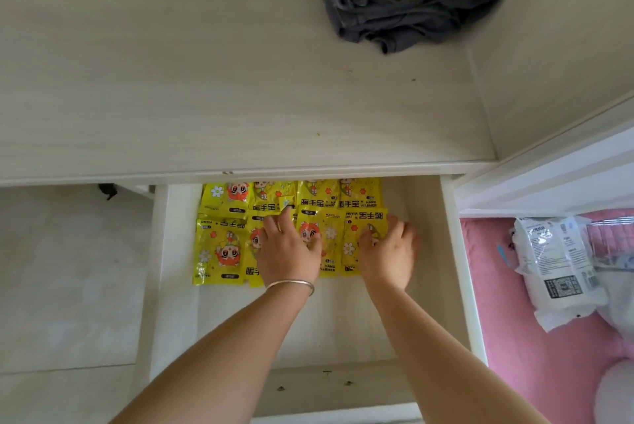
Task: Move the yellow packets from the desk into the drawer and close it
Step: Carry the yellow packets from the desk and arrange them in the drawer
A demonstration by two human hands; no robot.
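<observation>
Several yellow hand-warmer packets (219,248) lie flat in two rows at the back of the open white drawer (456,252). My left hand (288,252), a silver bangle on its wrist, presses flat on the packets in the front row. My right hand (391,252) rests with curled fingers on the rightmost front packet (363,218); whether it pinches the packet is not clear. The back row of packets (319,195) is partly under the desk edge.
The pale wooden desk top (206,80) carries a crumpled dark grey cloth (394,15) at the back right. To the right of the drawer, a white printed package (555,269) lies on a pink surface (507,338). A light floor shows on the left.
</observation>
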